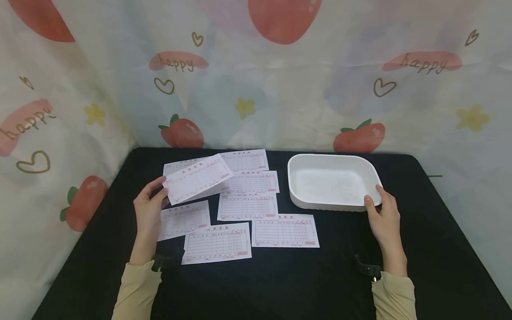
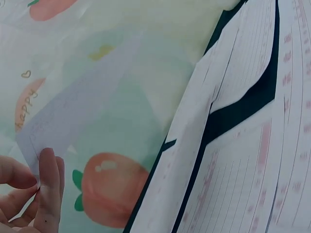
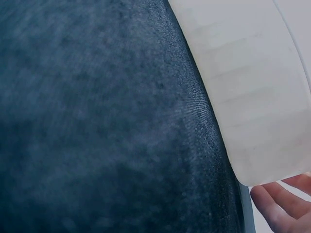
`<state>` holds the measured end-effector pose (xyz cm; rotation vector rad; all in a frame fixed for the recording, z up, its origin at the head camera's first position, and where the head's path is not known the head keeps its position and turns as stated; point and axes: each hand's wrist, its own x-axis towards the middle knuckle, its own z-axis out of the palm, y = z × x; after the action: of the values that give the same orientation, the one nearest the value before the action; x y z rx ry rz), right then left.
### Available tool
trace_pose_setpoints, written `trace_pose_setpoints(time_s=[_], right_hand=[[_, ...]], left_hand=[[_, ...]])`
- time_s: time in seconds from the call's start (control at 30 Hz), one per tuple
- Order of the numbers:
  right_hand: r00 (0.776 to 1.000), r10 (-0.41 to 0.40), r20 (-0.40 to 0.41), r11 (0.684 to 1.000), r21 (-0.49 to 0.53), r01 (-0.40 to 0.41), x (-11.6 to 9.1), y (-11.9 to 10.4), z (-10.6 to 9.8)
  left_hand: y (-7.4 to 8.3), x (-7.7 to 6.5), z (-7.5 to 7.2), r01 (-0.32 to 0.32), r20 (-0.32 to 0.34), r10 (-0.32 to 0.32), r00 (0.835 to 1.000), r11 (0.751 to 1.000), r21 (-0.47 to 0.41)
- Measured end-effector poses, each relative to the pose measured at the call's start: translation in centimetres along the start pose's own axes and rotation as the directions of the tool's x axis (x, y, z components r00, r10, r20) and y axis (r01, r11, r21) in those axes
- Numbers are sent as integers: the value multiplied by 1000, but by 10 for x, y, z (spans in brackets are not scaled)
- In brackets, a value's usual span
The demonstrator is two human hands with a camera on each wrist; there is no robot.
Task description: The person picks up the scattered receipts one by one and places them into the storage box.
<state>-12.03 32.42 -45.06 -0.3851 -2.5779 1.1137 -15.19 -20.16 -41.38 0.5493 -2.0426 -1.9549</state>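
Note:
My left hand (image 1: 148, 209) pinches a printed receipt slip (image 1: 198, 178) by its left edge, between thumb and fingers. The slip is tilted up over the other sheets; in the left wrist view this held slip (image 2: 73, 111) shows its pale, thin side. Beneath and around it lie several more receipt slips (image 1: 248, 206), some overlapping. At the right stands a white rectangular tray (image 1: 332, 205) with rounded corners and nothing inside. My right hand (image 1: 386, 218) grips its front right corner, thumb at the rim and fingers along the outer wall.
A black cloth (image 1: 304, 284) covers the table. A printed curtain (image 1: 296, 102) with strawberries and hearts hangs behind and along the sides. One receipt slip (image 1: 286, 231) lies just in front of the tray, and another receipt slip (image 1: 218, 243) lies nearest the front.

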Motion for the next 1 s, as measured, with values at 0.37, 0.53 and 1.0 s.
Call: trace_pose_setpoints(time_s=[0.37, 0.53, 1.0], right_hand=[[1000, -6, -1, 1000, 4, 6, 1, 1, 0], [1000, -6, -2, 1000, 6, 6, 0, 1, 0], [1000, -11, 4, 1000, 5, 11, 0, 2, -1]], left_hand=[[-2, -5, 41, -51, 152, 54, 987, 998, -22], [-4, -7, 62, -45, 201, 48, 978, 999, -22], [1, -16, 114, -54, 306, 64, 950, 998, -41]])
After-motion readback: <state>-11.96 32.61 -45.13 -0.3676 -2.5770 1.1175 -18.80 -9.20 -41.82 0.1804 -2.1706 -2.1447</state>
